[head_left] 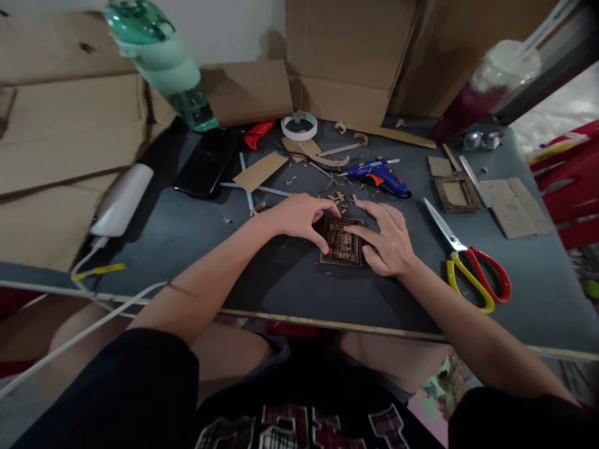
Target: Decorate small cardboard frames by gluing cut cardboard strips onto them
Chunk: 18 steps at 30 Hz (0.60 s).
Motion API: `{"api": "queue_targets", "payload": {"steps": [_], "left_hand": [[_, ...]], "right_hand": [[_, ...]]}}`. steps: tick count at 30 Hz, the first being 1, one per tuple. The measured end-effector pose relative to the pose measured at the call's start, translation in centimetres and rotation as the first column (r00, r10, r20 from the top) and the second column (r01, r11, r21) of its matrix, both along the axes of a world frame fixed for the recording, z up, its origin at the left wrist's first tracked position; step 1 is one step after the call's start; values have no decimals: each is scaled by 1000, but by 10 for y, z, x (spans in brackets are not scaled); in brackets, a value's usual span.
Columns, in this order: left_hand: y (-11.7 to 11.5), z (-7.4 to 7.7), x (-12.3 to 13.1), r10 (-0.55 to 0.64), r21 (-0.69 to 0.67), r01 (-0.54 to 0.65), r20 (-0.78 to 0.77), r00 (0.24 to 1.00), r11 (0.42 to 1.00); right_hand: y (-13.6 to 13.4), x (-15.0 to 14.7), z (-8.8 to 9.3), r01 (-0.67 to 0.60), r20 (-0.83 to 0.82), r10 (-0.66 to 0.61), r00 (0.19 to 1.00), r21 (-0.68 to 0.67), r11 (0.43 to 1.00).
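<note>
A small square cardboard model (pixel 345 242), built up of corrugated strips in nested tiers, lies flat on the grey table in front of me. At its left side, my left hand (pixel 299 217) curves in a wide C: the thumb tip rests at the model's left edge and the index fingertip is by its top left corner. My right hand (pixel 388 240) has its fingers spread, the index fingertip on the upper middle of the model and the thumb by its right edge. Small cardboard scraps (pixel 339 198) lie just beyond the model.
A blue glue gun (pixel 379 176) lies beyond my right hand. Scissors (pixel 461 255) with red and yellow handles lie to the right, near a small cardboard tray (pixel 456 193). Leftward are a black phone (pixel 206 163), a white power bank (pixel 122 201) and a green bottle (pixel 163 68).
</note>
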State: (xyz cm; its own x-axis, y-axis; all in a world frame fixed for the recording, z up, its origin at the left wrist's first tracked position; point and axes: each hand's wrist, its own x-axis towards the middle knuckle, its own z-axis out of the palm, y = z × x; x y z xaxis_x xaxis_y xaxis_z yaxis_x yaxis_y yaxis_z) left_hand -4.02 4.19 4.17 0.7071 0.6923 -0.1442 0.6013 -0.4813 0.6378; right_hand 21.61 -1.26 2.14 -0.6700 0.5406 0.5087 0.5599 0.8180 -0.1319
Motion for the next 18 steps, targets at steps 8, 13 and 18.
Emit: {"api": "queue_targets", "payload": {"steps": [8,13,18], "left_hand": [[0,0,1,-4,22,4,-32,999,1000],[4,-7,-1,-11,23,10,31,999,1000],[5,-9,-2,-16,18,14,65,998,1000]], "right_hand": [[-1,-2,1,6,52,-8,999,33,999],[-2,-3,0,33,68,-36,997,43,999],[-1,-5,-3,52,70,-54,996,32,998]]}}
